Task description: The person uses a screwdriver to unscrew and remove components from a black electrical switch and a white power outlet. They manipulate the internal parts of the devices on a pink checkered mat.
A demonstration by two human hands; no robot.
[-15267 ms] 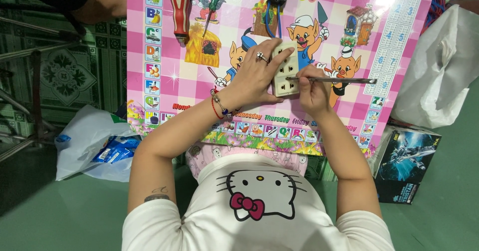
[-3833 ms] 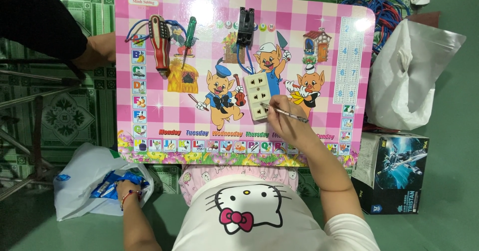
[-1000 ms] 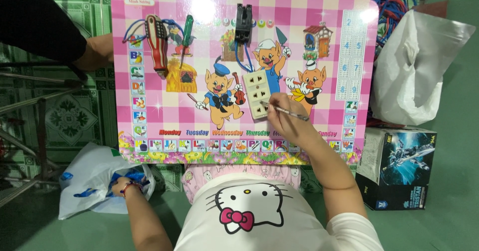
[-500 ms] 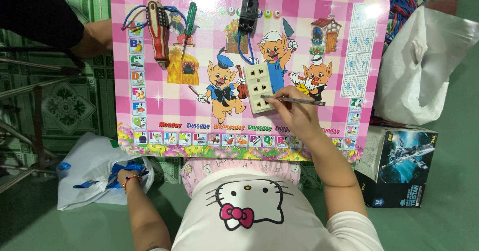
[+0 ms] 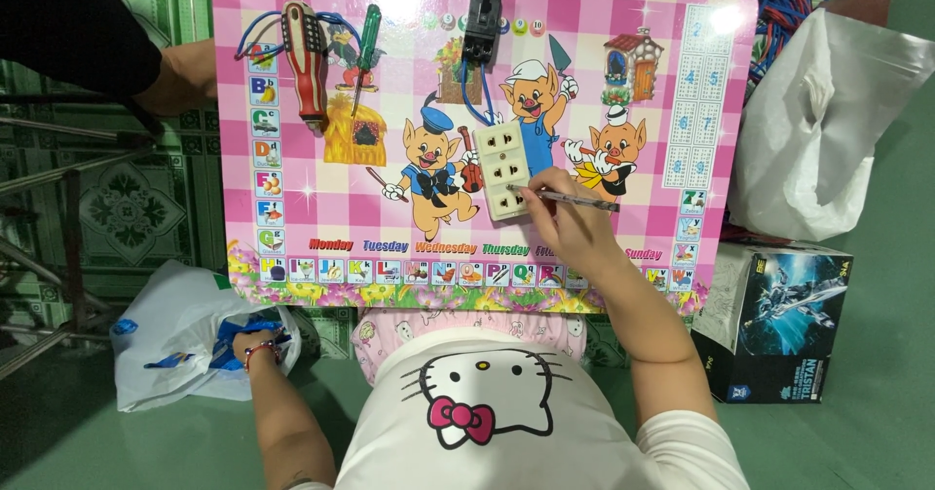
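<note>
A cream three-outlet socket strip (image 5: 504, 171) lies on a pink checked children's table (image 5: 672, 42) with cartoon pigs. My right hand (image 5: 573, 225) grips a thin screwdriver (image 5: 568, 199) whose tip touches the strip's lowest outlet. My left hand (image 5: 256, 347) is down at the floor on the left, reaching into a white plastic bag (image 5: 170, 339) with blue items inside; what the fingers hold is hidden.
On the table's far side lie a red-handled tool (image 5: 306, 56), a green-handled screwdriver (image 5: 366, 44) and a black switch (image 5: 481, 20) with blue wire. Another person's arm (image 5: 185, 73) rests at the left edge. A white bag (image 5: 823, 130) and a cardboard box (image 5: 779, 320) stand right.
The left hand left the socket strip and went down to the bag on the floor, and now digs inside it. The right hand stays with the screwdriver on the strip.
</note>
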